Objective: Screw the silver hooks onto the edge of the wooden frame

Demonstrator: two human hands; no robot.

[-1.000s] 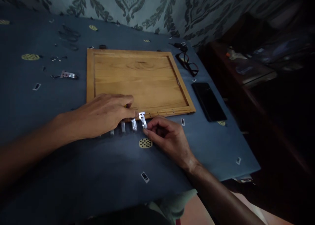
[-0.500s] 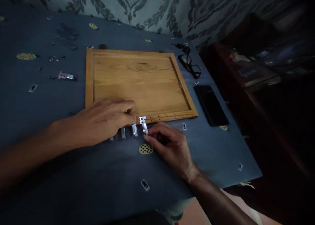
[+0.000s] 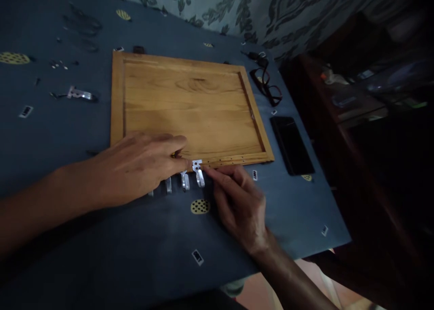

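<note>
A framed wooden board lies on the cloth-covered table. A silver metal hook sits at its near edge, its flat holed end on the frame and its curved end sticking out towards me. My left hand rests over the board's near left part, fingers curled, thumb tip against that hook. Something small and yellowish shows between its thumb and forefinger. Left of the hook, another metal hook and more partly hidden ones jut from the edge. My right hand holds nothing; its forefinger reaches the edge just right of the hook, thumb apart.
A loose metal hook and several small screws lie left of the board. Eyeglasses, keys and a black phone lie to its right. A patterned wall stands behind the table.
My right hand has let go of the hook's curved end and shifted right, its forefinger now at the board's edge. The left hand stays on the board. The view has tilted slightly.
</note>
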